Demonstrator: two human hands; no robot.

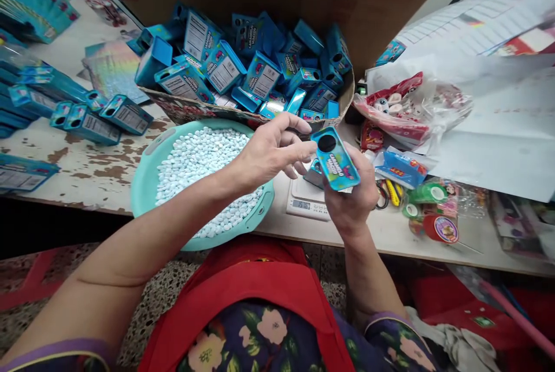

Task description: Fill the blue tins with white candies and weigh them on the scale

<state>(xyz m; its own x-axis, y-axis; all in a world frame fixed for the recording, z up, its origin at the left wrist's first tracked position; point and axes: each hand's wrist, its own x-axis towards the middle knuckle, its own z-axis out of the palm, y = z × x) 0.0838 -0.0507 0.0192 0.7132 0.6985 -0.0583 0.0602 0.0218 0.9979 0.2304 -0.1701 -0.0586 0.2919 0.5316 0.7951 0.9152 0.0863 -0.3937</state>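
Observation:
My right hand point(353, 193) grips a small blue candy box point(337, 167) with a dark round hole at one end of its face, tilted towards me. My left hand point(277, 149) reaches over from the left, fingers apart and slightly bent, its fingertips beside the box's edge; whether they touch it I cannot tell. Beneath the hands is a white digital scale point(303, 207), with another blue box point(315, 174) on it, partly hidden. Under my left forearm stands a mint-green basin point(145, 187) of pale blue candies point(203, 158).
Behind the basin, a cardboard carton point(182, 107) is heaped with similar blue boxes. More blue boxes point(93, 123) stand at the left. To the right lie a plastic bag of small toys point(407, 106), a yellow cutter point(393, 192), green tape rolls point(429, 193) and white paper sheets point(507, 129).

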